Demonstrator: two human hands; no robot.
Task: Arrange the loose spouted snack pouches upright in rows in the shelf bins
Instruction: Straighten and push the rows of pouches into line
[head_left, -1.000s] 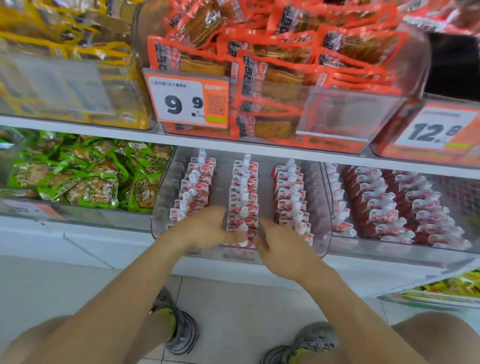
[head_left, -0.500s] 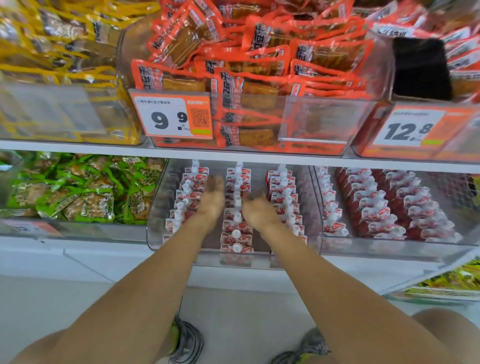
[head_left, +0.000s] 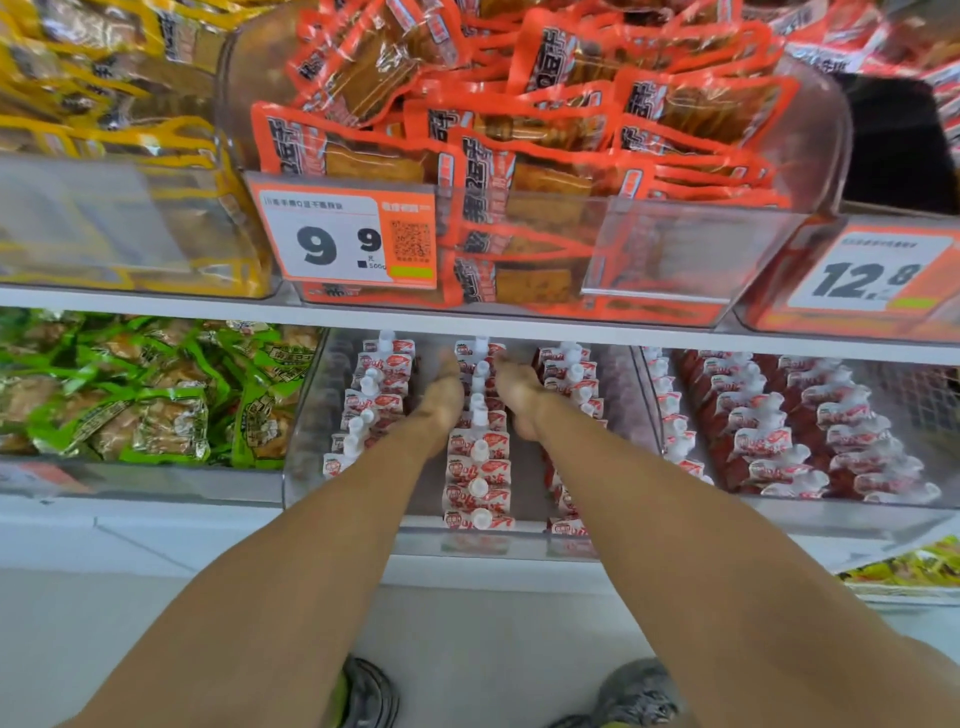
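1. Hands reach deep into the clear bin (head_left: 306, 415) on the lower shelf. The left hand (head_left: 441, 395) lies between the left row (head_left: 371, 400) and the middle row (head_left: 478, 457); the right hand (head_left: 517, 392) lies between the middle row and the right row (head_left: 571, 384).
2. Fingers: both sets look straight and flat, pointing to the far end, with palms turned toward the middle row. Nothing is gripped. Whether they press the pouches or only flank them cannot be told.
3. Judgement: the flat hands bracket the middle row to square it and keep its pouches upright, a straightening step.
4. Pouches: all stand upright with white spouts up, in three rows running near to far in this bin. The near part of the right row is hidden behind the right forearm.
5. A bin to the right (head_left: 883, 514) holds further rows of darker red pouches (head_left: 779, 441), also upright. No loose pouch is visible.
6. Writing: red pouch lettering is too small to read.
7. Upper shelf: orange price tag (head_left: 345, 236) reads "9.9" with a QR code; a second tag (head_left: 867, 273) reads "12.8".
8. Other stock: orange packs (head_left: 519, 130) above, yellow packs (head_left: 104, 78) upper left, green packs (head_left: 130, 395) at left.
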